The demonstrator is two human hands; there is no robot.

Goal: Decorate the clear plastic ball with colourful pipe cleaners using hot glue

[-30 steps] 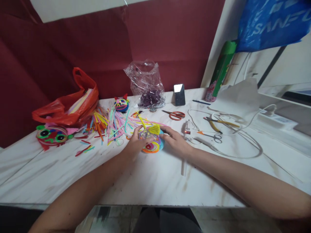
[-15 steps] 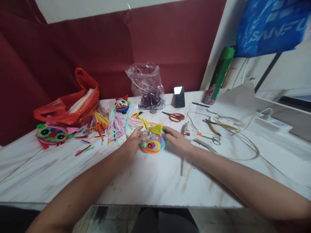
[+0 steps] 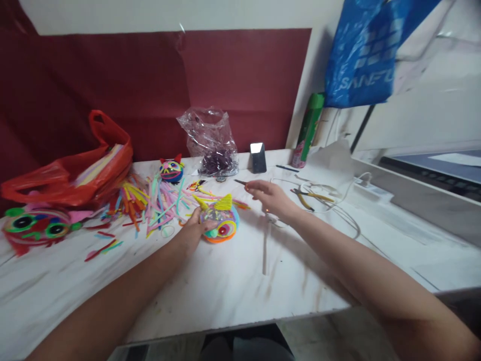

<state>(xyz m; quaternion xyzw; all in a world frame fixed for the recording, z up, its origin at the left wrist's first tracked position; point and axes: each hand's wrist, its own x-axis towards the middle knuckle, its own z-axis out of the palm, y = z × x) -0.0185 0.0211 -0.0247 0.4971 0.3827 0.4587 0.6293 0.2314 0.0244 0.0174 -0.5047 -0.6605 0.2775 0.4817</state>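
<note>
Toy (image 3: 220, 224), one, twelve o'clock: was steadied by my left hand (image 3: 193, 228) alone, curled against its nine-o'clock side. My right hand (image 3: 269, 198) had left it for scissors (image 3: 240, 181), one o'clock; fingers half-curled, grip unclear.

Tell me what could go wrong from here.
The right hand is at the scissors, which poke out beyond it point first: a careless move could nick skin. Only the left hand holds the round craft figure, by one side, so it might roll if that grip slackens.
</note>
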